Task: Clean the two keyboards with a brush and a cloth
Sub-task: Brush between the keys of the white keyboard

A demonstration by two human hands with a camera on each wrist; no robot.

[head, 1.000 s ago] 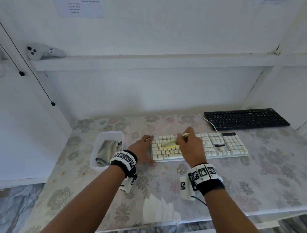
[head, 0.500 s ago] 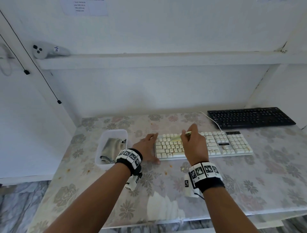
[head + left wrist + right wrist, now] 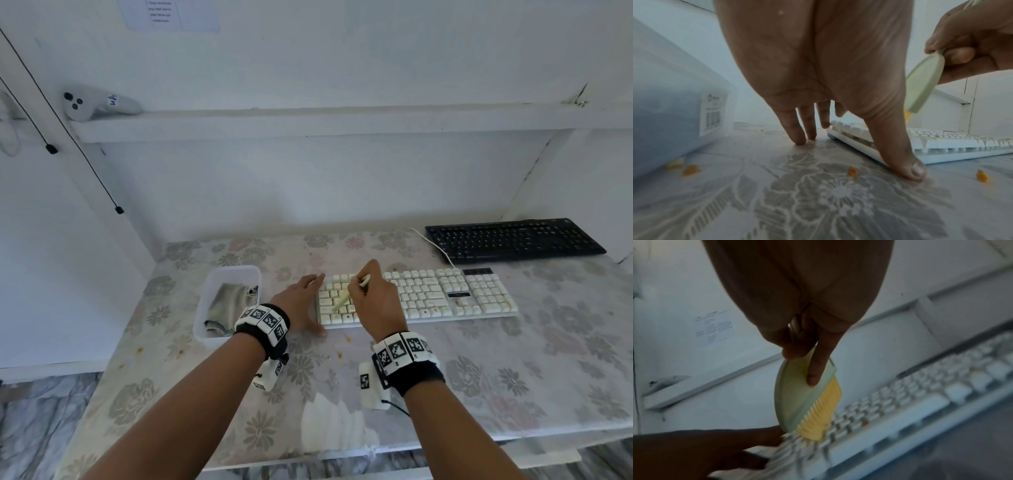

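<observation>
White walls and a white shelf (image 3: 308, 123) enclose the table (image 3: 513, 370), which is covered by a pale floral cloth dotted with orange crumbs (image 3: 852, 171). At the left, a translucent plastic tub (image 3: 205, 308) is seen with a crumpled grey cloth (image 3: 227, 305) inside it. Just right of the tub, the white keyboard (image 3: 428, 296) lies across the middle of the table, its keys cream-tinted, with crumbs among them. Well behind it at the far right, the black keyboard (image 3: 513, 240) is set near the wall. The left hand (image 3: 301, 301) is spread flat, fingertips on the table and against the white keyboard's left end. The brush (image 3: 805, 395), pale green with yellow bristles, is pinched by the right hand (image 3: 375, 298), its bristles touching the left-hand keys. A white controller (image 3: 99, 104) rests on the shelf.
</observation>
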